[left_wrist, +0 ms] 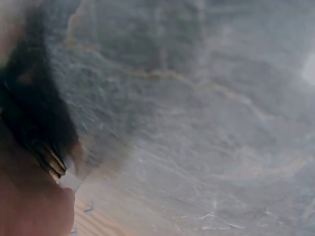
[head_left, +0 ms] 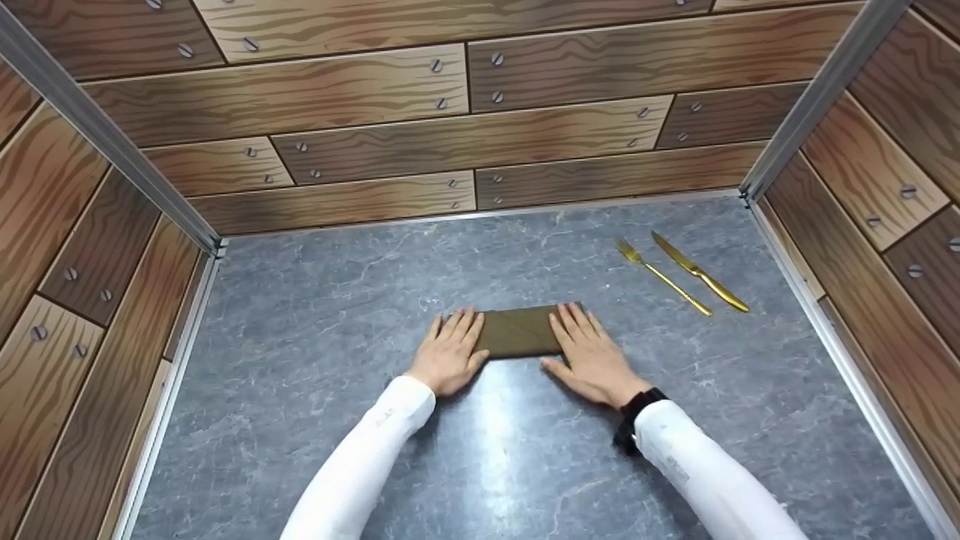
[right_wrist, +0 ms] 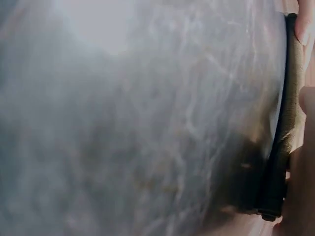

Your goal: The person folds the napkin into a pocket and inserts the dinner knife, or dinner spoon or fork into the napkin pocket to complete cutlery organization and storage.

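A folded olive-brown cloth lies flat as a narrow rectangle on the grey tabletop. My left hand rests on its left end, fingers straight and pointing away from me. On the opposite end lies my right hand, its fingers also straight, with the thumb near the cloth's front edge. The right wrist view shows the layered edge of the cloth side-on, beside the fingers. Only a small folded corner of the cloth appears in the left wrist view, mostly in dark shadow.
A gold fork with a twisted handle lies to the right, behind the right hand. Just beyond it is a gold knife, roughly parallel. Wood-patterned panels with metal edging enclose the marbled grey tabletop at the back and both sides.
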`<state>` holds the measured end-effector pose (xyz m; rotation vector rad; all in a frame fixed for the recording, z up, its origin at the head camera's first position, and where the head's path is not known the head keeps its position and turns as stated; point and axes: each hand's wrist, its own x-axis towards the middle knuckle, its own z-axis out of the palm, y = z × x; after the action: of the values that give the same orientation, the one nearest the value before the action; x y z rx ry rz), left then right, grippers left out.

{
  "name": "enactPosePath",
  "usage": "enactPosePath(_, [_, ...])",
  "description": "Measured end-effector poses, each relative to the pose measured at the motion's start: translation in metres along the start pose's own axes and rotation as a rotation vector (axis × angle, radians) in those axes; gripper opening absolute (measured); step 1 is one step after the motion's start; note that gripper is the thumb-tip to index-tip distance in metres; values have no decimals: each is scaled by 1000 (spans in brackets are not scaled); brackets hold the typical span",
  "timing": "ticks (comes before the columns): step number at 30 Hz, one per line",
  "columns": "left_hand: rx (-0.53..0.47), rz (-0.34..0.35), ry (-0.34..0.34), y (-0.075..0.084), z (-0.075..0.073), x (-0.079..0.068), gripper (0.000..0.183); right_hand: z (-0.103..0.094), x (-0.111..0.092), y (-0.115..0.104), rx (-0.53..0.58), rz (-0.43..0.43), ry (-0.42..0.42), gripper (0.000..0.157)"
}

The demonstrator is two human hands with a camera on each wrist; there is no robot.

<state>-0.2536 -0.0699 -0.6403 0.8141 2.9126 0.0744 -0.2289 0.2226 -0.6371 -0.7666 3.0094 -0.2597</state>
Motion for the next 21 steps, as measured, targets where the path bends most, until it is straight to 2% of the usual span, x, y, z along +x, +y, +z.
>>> enactPosePath(3, [-38, 48, 36, -4, -3, -4, 68, -4, -6, -6, 27, -7, 50, 73])
enactPosePath(8, [-70, 177, 137, -18, -9, -11, 65, -11, -18, -19, 77, 41, 145, 57])
enactPosePath(11, [-74, 232, 173, -27, -10, -15, 60, -13, -23, -23, 59, 58, 180, 48])
enactPosePath(16, [-86, 253, 175, -36, -7, -21, 55, -11, -22, -25, 27, 72, 151, 47])
enactPosePath(21, [-75, 248, 152, -37, -4, -27, 54, -11, -15, -21, 26, 81, 113, 45])
